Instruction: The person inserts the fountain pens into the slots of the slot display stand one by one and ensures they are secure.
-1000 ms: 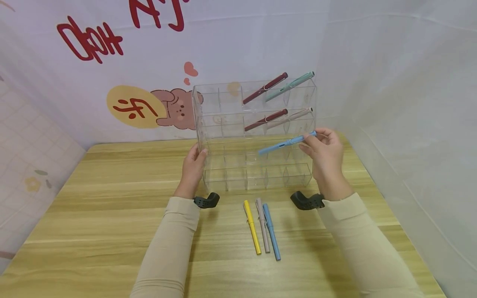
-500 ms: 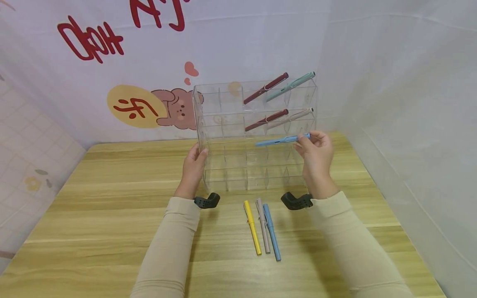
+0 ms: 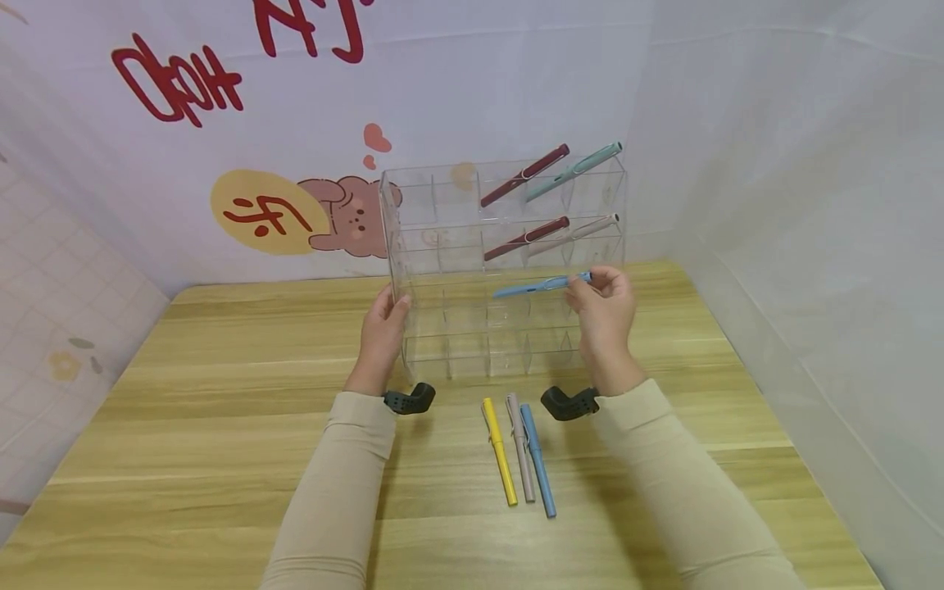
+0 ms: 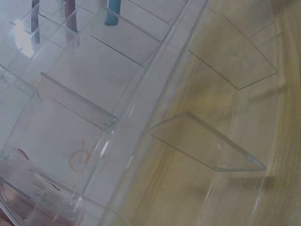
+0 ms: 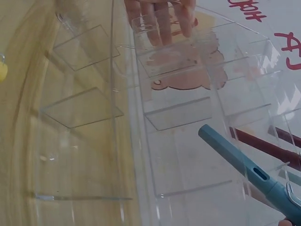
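Observation:
A clear acrylic pen rack (image 3: 428, 348) with divided tiers stands upright on the table. My left hand (image 3: 382, 332) grips its left side, thumb in front; the fingers show through the plastic in the right wrist view. My right hand (image 3: 608, 319) pinches a light blue pen (image 3: 527, 288) near its clip end. The pen lies nearly level before the third tier from the top, its free end (image 5: 204, 132) pointing left. Two dark red pens (image 3: 524, 175), a mint green pen (image 3: 575, 170) and a pale pinkish pen (image 3: 583, 233) lean in the two upper tiers.
On the wooden table (image 3: 221, 459), in front of the rack, lie a yellow pen (image 3: 500, 451), a greyish pen (image 3: 520, 447) and a blue pen (image 3: 539, 460) side by side. A white printed cloth (image 3: 516, 82) hangs close behind the rack, with another (image 3: 796, 205) along the right.
My right hand has moved left with the light blue pen, across the front of the third tier. The pen has tipped closer to level. The left hand and the rack have stayed put.

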A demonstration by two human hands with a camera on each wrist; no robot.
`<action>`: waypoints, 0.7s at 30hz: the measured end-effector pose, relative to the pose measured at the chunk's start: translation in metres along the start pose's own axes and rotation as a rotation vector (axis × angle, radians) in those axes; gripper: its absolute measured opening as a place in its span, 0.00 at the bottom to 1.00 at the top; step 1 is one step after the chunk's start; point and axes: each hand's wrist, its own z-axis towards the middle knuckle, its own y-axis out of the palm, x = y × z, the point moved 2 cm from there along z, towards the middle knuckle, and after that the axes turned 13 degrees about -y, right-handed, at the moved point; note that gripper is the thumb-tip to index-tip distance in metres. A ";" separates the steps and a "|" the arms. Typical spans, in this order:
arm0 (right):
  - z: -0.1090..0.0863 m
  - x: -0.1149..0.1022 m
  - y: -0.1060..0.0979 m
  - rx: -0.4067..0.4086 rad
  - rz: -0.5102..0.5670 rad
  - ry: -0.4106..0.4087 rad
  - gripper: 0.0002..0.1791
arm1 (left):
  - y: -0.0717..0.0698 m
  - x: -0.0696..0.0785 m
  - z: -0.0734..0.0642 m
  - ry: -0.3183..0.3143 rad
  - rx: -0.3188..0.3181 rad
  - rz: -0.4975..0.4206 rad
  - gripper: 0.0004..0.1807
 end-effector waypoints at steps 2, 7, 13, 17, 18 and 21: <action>-0.002 0.002 0.001 -0.016 -0.011 0.003 0.12 | 0.000 0.000 -0.001 0.001 -0.002 -0.003 0.29; -0.005 0.007 0.004 -0.062 -0.012 0.001 0.11 | 0.000 0.000 -0.001 0.010 -0.008 -0.009 0.29; -0.006 0.012 0.006 -0.102 -0.045 -0.020 0.11 | 0.000 -0.001 -0.001 0.005 -0.014 -0.010 0.30; -0.006 0.013 0.008 -0.105 -0.067 -0.049 0.11 | 0.000 -0.001 -0.002 0.007 -0.013 -0.009 0.30; -0.006 0.013 0.008 -0.106 -0.067 -0.053 0.11 | 0.000 -0.001 -0.003 0.011 -0.014 -0.012 0.30; -0.007 0.014 0.010 -0.110 -0.066 -0.053 0.11 | 0.000 0.000 -0.003 0.009 -0.017 -0.015 0.29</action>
